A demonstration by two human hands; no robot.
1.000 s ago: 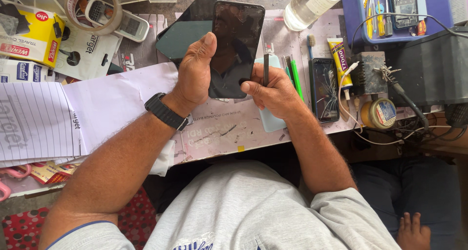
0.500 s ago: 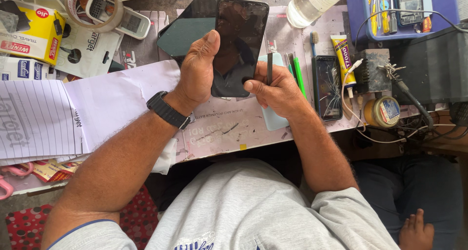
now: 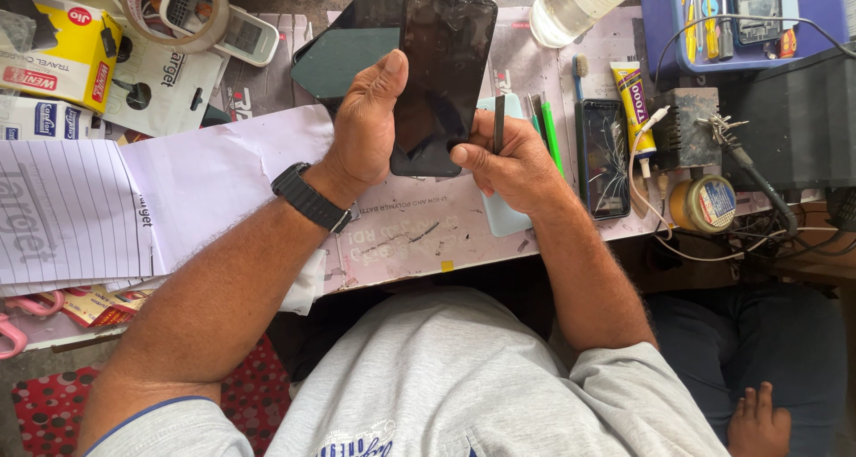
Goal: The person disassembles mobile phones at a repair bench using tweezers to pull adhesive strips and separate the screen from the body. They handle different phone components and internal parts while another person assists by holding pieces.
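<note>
Cracked phone (image 3: 604, 157) lies right of hands; glue tube (image 3: 631, 100) beside it.

**Black phone and thin dark tool, above the pale blue case**

The black phone (image 3: 443, 78) is a flat slab with a glossy, dark, unlit screen, held nearly upright just left of the pale blue case (image 3: 499, 209). The thin dark tool (image 3: 498, 123), a narrow flat strip, stands upright over the case, just beside the phone's lower right edge.
</note>
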